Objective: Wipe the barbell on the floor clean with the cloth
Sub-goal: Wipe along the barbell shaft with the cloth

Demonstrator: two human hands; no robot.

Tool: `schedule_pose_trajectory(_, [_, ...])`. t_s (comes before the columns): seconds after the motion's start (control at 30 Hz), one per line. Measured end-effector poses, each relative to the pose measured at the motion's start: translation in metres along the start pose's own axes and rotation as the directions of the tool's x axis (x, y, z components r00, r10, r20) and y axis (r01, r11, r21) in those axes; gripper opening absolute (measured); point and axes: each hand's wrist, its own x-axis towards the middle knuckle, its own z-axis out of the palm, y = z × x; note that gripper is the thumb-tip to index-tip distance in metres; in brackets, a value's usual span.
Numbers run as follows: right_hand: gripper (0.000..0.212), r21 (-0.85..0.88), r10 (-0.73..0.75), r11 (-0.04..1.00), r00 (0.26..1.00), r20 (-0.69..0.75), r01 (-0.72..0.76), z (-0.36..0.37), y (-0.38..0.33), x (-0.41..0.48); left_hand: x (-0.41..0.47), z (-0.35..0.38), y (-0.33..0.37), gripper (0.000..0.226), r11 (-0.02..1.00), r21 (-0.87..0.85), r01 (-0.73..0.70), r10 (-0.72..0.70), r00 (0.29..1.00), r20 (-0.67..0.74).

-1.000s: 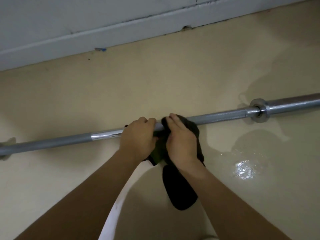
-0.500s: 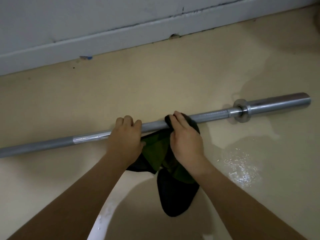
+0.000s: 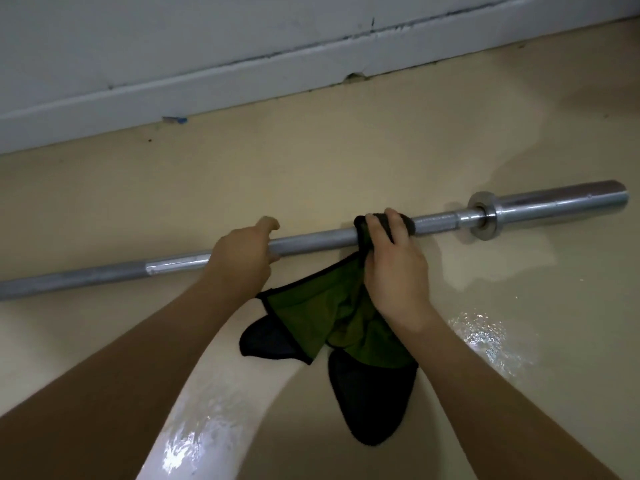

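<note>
Two jobs: your left grip (image 3: 239, 258) curls round the barbell (image 3: 311, 239) to steady it, while your right grip (image 3: 391, 268), at its 3 o'clock, clamps the cloth (image 3: 311, 317) around the shaft.

A pale grey wall (image 3: 138, 29) ran across the top. A lighter skirting board (image 3: 242, 81) lay along its foot, cracked along the upper seam and chipped at one spot (image 3: 353, 77). A small blue scrap (image 3: 175, 119), possibly tape, lay at the board's base. The cream floor (image 3: 311, 161) was smooth and glossy, dimly lit, with bright glare (image 3: 485, 337) at the lower right and along the bottom edge.
</note>
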Motion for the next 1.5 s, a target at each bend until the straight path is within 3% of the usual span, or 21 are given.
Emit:
schedule_pose_trajectory(0.07, [0.053,-0.009,-0.007,1.000,1.000,-0.016,0.007,0.011,-0.019,0.005,0.000,-0.002,-0.005,0.035,0.999,-0.034,-0.016,0.014,0.998,-0.060])
schedule_pose_trajectory(0.13, [0.061,0.015,-0.117,0.993,0.993,0.021,0.116,0.026,-0.048,0.001,0.000,-0.001,-0.012,0.034,0.999,0.013,-0.049,0.050,0.994,-0.096])
schedule_pose_trajectory(0.23, [0.072,0.061,-0.253,0.967,0.964,0.088,0.248,0.048,-0.088,-0.005,0.013,-0.007,-0.019,0.024,0.999,0.030,-0.031,0.032,0.999,-0.042])
schedule_pose_trajectory(0.33, [0.063,-0.007,-0.301,0.953,0.949,0.091,0.302,0.037,-0.075,0.003,0.017,-0.012,-0.026,0.024,0.998,0.054,-0.029,0.031,0.999,-0.037])
schedule_pose_trajectory(0.4, [0.053,-0.093,-0.154,0.984,0.988,-0.007,0.153,0.020,-0.040,0.009,0.018,-0.010,-0.029,0.024,0.999,-0.020,-0.028,0.027,0.997,-0.072])
schedule_pose_trajectory(0.47, [0.047,-0.043,0.095,0.994,0.989,-0.116,-0.101,0.013,-0.032,0.009,0.017,-0.008,-0.030,0.016,0.998,-0.042,-0.049,0.047,0.997,-0.055])
schedule_pose_trajectory(0.5, [0.046,-0.016,0.138,0.990,0.982,-0.126,-0.141,0.017,-0.048,0.010,0.017,-0.007,-0.030,0.014,0.997,-0.050,-0.064,0.061,0.997,-0.045])
schedule_pose_trajectory(0.63, [0.059,-0.032,-0.111,0.993,0.981,0.161,0.117,0.044,-0.128,0.005,0.015,-0.015,-0.031,0.011,0.993,-0.044,-0.111,0.110,0.994,-0.024])
schedule_pose_trajectory(0.8, [0.059,-0.215,-0.211,0.924,0.890,0.405,0.317,-0.001,-0.114,0.016,0.012,-0.022,-0.030,0.015,0.991,-0.007,-0.137,0.137,0.989,0.057])
schedule_pose_trajectory(0.87, [0.057,-0.255,-0.083,0.950,0.932,0.352,0.181,-0.013,-0.093,0.022,0.014,-0.023,-0.031,0.017,0.987,-0.007,-0.159,0.159,0.983,0.095])
schedule_pose_trajectory(0.97, [0.048,-0.180,0.089,0.982,0.983,0.164,-0.059,-0.003,-0.085,0.020,0.017,-0.018,-0.034,0.018,0.990,0.006,-0.143,0.141,0.981,0.134])
schedule_pose_trajectory(1.1, [0.060,0.009,-0.072,0.997,0.980,0.184,0.071,0.051,-0.133,0.002,0.028,-0.020,-0.035,0.016,0.996,0.000,-0.090,0.090,0.991,0.096])
schedule_pose_trajectory(1.2, [0.062,0.004,-0.265,0.963,0.946,0.188,0.269,0.040,-0.104,0.016,0.034,-0.018,-0.039,0.016,0.992,-0.118,-0.054,0.066,0.993,0.097])
schedule_pose_trajectory(1.27, [0.060,-0.060,-0.207,0.974,0.968,0.142,0.217,0.014,-0.051,0.030,0.032,-0.014,-0.041,0.016,0.992,-0.099,-0.073,0.076,0.996,0.035])
schedule_pose_trajectory(1.37, [0.053,-0.040,0.080,0.996,0.994,-0.068,-0.083,0.000,-0.017,0.033,0.025,-0.010,-0.034,0.034,0.999,-0.034,-0.042,0.043,0.998,0.036])
schedule_pose_trajectory(1.43, [0.046,0.004,0.081,0.997,0.995,-0.050,-0.081,0.023,-0.048,0.033,0.026,-0.013,-0.029,0.040,0.999,0.022,-0.044,0.043,0.997,0.061])
schedule_pose_trajectory(1.5, [0.049,0.073,-0.028,0.997,1.000,-0.011,0.028,0.042,-0.081,0.032,0.030,-0.017,-0.025,0.043,0.999,0.039,-0.031,0.028,0.996,0.081])
